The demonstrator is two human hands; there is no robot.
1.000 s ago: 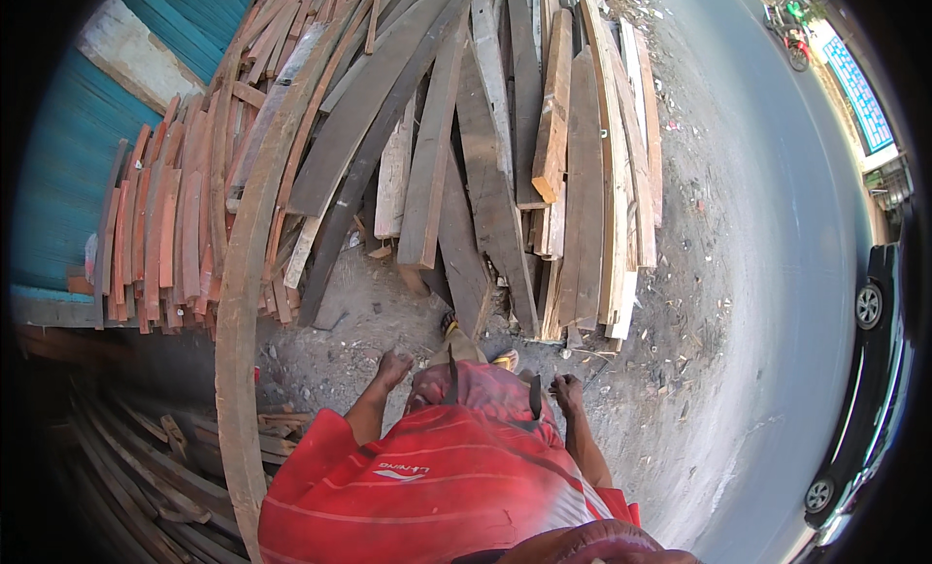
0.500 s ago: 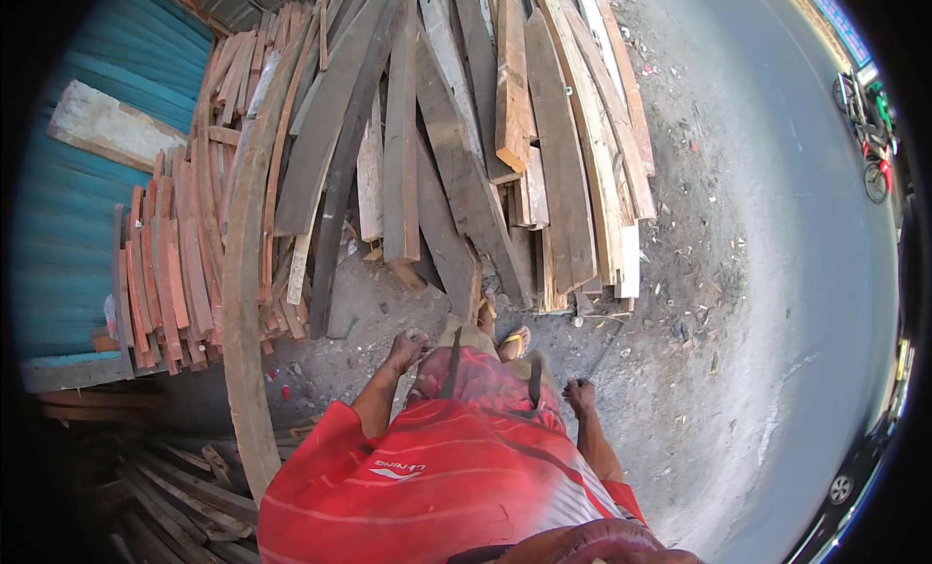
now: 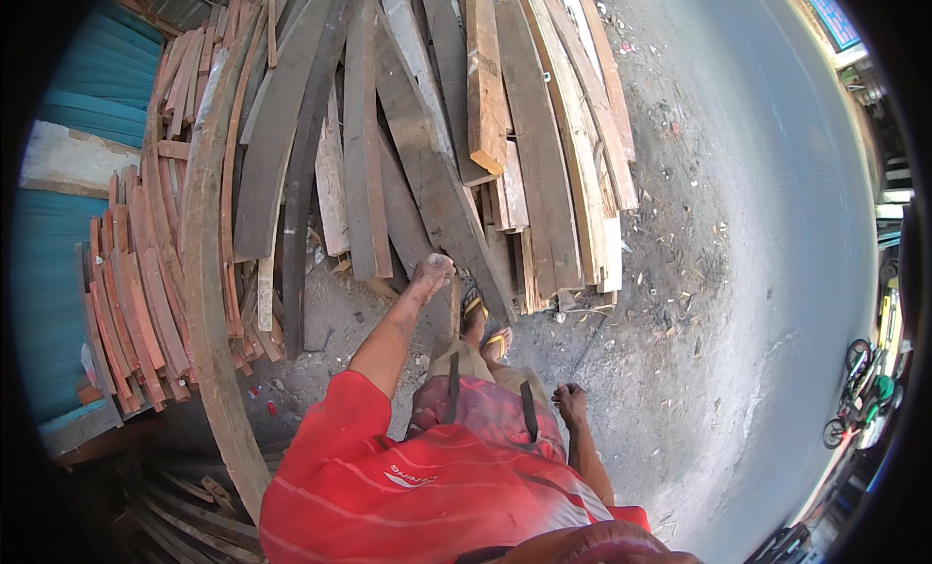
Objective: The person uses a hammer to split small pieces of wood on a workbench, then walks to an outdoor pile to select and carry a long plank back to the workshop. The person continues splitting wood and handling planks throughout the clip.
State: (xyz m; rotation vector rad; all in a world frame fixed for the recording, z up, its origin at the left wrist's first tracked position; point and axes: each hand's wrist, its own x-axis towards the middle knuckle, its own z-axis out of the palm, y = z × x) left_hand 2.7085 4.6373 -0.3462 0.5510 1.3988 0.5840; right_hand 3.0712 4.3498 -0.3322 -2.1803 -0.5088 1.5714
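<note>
My left hand [image 3: 433,272] is stretched forward over the near ends of the stacked planks. Its fingers look curled, and it is closest to the end of a dark grey plank [image 3: 403,200]. Whether it touches that plank, or has anything in it, I cannot make out. Low at my right side, my right hand [image 3: 571,403] hangs with its fingers bent inward. A thin dark rod-like line [image 3: 588,348] runs forward from beside it, but whether the hand holds it is unclear. A squared orange-brown beam [image 3: 485,108] lies on top of the pile.
Reddish narrow boards [image 3: 131,302] are stacked at the left by a blue corrugated wall [image 3: 58,244]. One long curved-looking plank [image 3: 206,273] passes along my left side. Gravelly ground borders a paved road [image 3: 806,176] at right, with a motorbike and rider [image 3: 869,394].
My left arm has reached forward, bringing that hand from near my waist to the plank ends. My right hand stays low. The view has shifted slightly, and a motorbike appears lower on the road.
</note>
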